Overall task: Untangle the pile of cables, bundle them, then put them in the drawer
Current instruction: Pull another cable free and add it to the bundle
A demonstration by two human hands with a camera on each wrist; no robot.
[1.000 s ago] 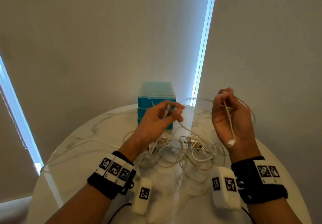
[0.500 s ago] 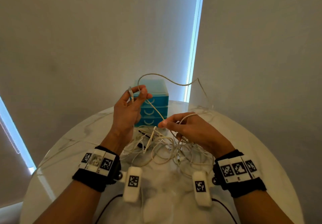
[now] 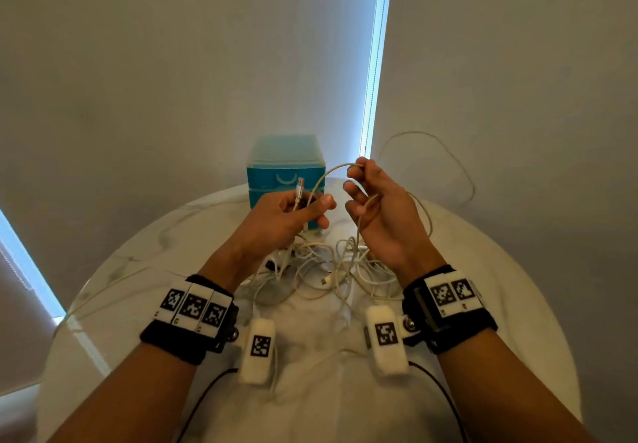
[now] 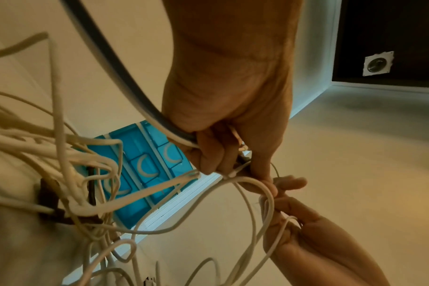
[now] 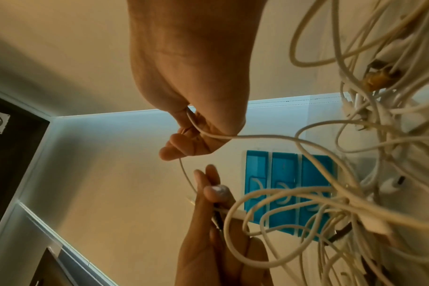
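Head view, hands: the left hand (image 3: 290,216) grips the USB plug end (image 3: 299,191) of a white cable (image 3: 329,173), fingers curled round it; the right hand (image 3: 381,215) pinches the same cable's arc between thumb and fingertips, its other fingers loosely curled
Head view, task things: the cable pile (image 3: 331,270) lies tangled on the round marble table (image 3: 500,270), just in front of the blue drawer unit (image 3: 272,170), whose drawers look closed
Left wrist view: the left hand (image 4: 233,120) holds the cable, with loops (image 4: 265,195) running toward the right hand (image 4: 306,241)
Right wrist view: the right hand (image 5: 196,123) has the thin cable (image 5: 257,137) threaded through its fingers (image 5: 181,149)
Risk: the held cable runs back into the pile, so a hard pull could tighten a knot or drag the whole tangle off the table; a loose strand arcs out past the table's far right edge and could snag
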